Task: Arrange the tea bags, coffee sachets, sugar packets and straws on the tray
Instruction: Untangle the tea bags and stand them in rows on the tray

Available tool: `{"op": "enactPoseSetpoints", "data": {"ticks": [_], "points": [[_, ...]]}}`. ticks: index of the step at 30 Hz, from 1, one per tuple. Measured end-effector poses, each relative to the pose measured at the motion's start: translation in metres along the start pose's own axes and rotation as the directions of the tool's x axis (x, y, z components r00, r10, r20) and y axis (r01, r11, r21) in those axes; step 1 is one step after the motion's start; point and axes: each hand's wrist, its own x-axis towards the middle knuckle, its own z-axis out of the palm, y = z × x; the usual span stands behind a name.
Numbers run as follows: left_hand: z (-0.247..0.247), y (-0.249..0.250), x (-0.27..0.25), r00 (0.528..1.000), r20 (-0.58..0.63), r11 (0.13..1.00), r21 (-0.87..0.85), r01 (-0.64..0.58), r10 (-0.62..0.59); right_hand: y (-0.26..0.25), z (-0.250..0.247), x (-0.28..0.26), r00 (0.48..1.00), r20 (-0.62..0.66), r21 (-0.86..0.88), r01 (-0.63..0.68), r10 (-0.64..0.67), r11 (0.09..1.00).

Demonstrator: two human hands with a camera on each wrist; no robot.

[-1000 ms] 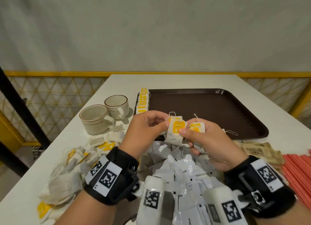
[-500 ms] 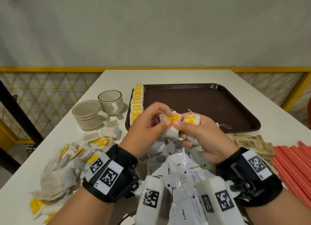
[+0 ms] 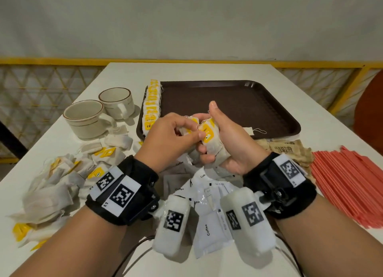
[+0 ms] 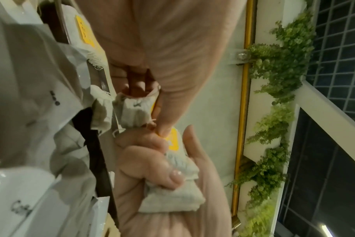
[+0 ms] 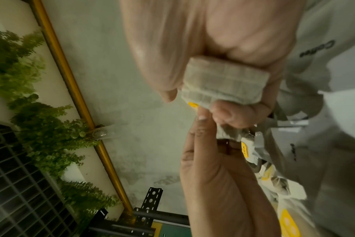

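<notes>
Just in front of the brown tray point(image 3: 238, 102), my right hand point(image 3: 209, 146) grips a small stack of tea bags point(image 3: 214, 147) with yellow tags; its thumb points up. My left hand point(image 3: 193, 132) pinches another tea bag point(image 3: 186, 129) against that stack, thumb on a yellow tag. In the left wrist view the left hand point(image 4: 159, 126) holds its tea bag point(image 4: 132, 112) above the stack point(image 4: 172, 195). From the right wrist the stack point(image 5: 225, 80) sits in the right palm. A row of tea bags point(image 3: 152, 102) lines the tray's left edge.
Loose tea bags point(image 3: 58, 179) are heaped at the left, and two cups point(image 3: 87, 119) stand behind them. Coffee sachets point(image 3: 209, 216) lie under my wrists. Brown sugar packets point(image 3: 288, 152) and red straws point(image 3: 348, 183) are at the right. One tea bag point(image 3: 248, 131) lies on the tray's front edge.
The right hand has turned and closed round the bags, its thumb now raised. The left hand has brought its tea bag up against that stack. Both hands have stayed in front of the tray.
</notes>
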Motion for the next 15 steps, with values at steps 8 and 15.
{"op": "enactPoseSetpoints", "data": {"ticks": [8,15], "points": [[-0.011,-0.004,0.005,0.997,0.008,0.982,-0.171,0.081,-0.08,-0.002,-0.008,0.0,0.999,0.015,-0.095,0.038,-0.036,0.995],[-0.017,-0.004,0.007,0.992,-0.068,0.979,-0.185,0.089,-0.103,-0.005,-0.013,0.002,0.978,-0.099,-0.173,0.164,-0.183,0.971]]}}
